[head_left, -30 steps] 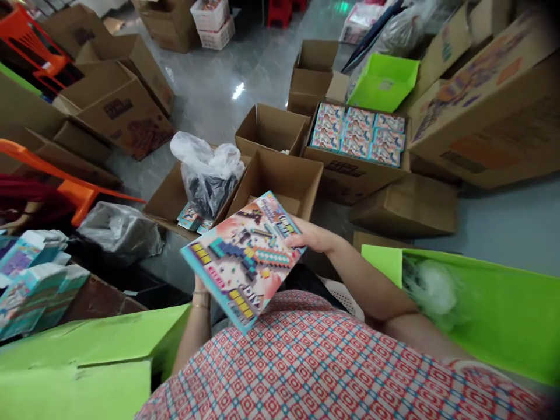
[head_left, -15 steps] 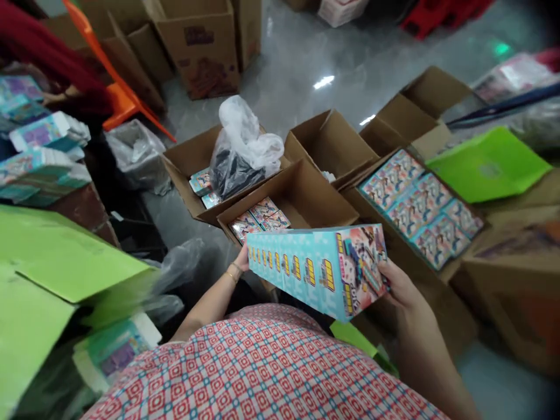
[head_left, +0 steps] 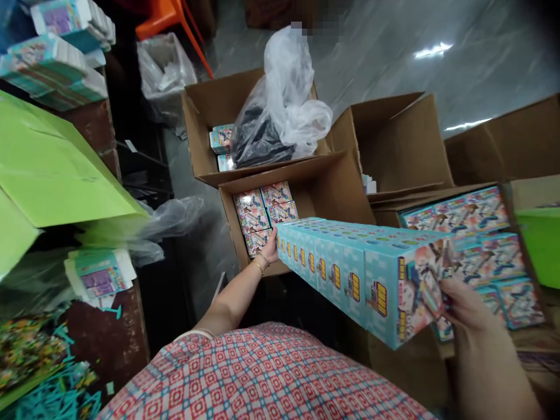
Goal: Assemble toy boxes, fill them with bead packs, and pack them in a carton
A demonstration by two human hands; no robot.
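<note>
"What did the head view show in the person's grasp?"

"A long row of light-blue printed cardboard boxes (head_left: pixel 336 262), side by side, slanting from the centre towards four o'clock."

"How was it held?"

"From both ends. The left hand (head_left: pixel 270 248), just off the centre towards six o'clock, was clamped on the far end, its fingers partly hidden. The right hand (head_left: pixel 464 303), at four o'clock, pressed on the pictured end face, so the row was squeezed between the two."

"And by the far end?"

"It overlapped the near side of an open brown cardboard carton (head_left: pixel 341 184) at the centre; I couldn't tell whether they touched. At that carton's left end lay small glossy printed boxes (head_left: pixel 251 219)."

"What stood beyond?"

"At twelve o'clock, a translucent white plastic bag (head_left: pixel 291 111) with dark contents sat in a second brown carton (head_left: pixel 201 111). At two there was another open brown carton (head_left: pixel 402 146). At three, partly behind the right hand, rows of printed boxes (head_left: pixel 505 256) filled a brown carton (head_left: pixel 518 216)."

"And to the left?"

"A bright-green open container (head_left: pixel 56 163) was at nine, stacks of blue-and-white card boxes (head_left: pixel 56 55) at ten, and an orange plastic chair (head_left: pixel 166 20) at eleven. At eight, beside a worn dark-brown counter surface (head_left: pixel 120 332), lay multicoloured small pieces (head_left: pixel 30 350) and turquoise plastic strips (head_left: pixel 52 396)."
</note>
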